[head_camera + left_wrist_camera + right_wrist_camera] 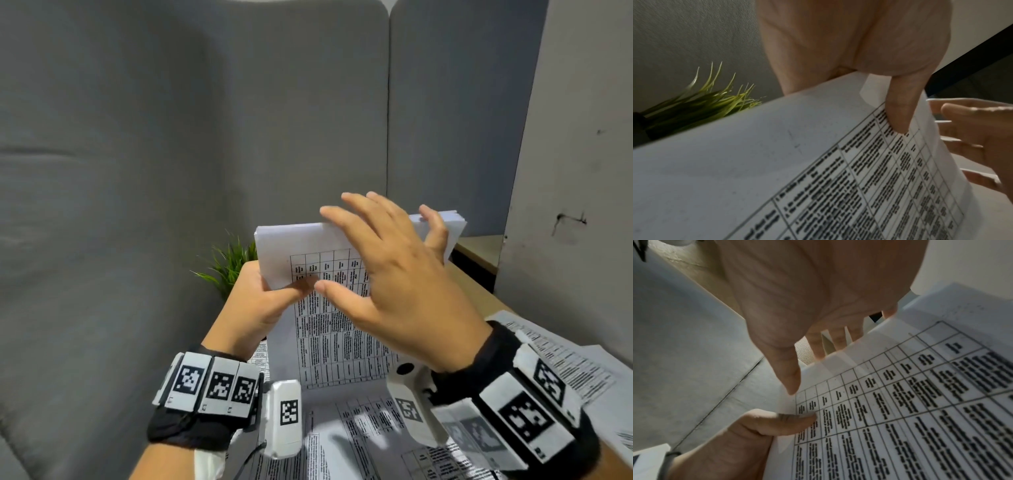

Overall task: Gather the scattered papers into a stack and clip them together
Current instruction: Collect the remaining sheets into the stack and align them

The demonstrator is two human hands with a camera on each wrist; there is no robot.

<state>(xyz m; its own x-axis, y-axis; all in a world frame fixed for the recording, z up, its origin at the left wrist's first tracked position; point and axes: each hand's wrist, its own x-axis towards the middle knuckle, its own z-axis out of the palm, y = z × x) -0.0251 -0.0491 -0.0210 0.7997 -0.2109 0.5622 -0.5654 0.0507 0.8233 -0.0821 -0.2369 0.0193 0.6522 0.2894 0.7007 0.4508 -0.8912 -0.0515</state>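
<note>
A stack of printed papers (291,246) with table grids stands upright above the table. My left hand (270,298) grips its left edge, thumb (898,110) pressed on the front sheet and the fingers hidden behind. The front sheet (900,402) fills the lower right of the right wrist view. My right hand (394,274) is at the stack's top edge with its fingers spread and straight, the fingertips reaching over and behind that edge. The right thumb (789,369) points at the upper left corner of the sheet. No clip shows in any view.
Loose printed sheets (359,428) lie on the table under my wrists, and more (565,370) at the right. A green plant (229,263) stands behind my left hand. Grey partition panels (171,171) close off the back and left, a white wall (582,171) the right.
</note>
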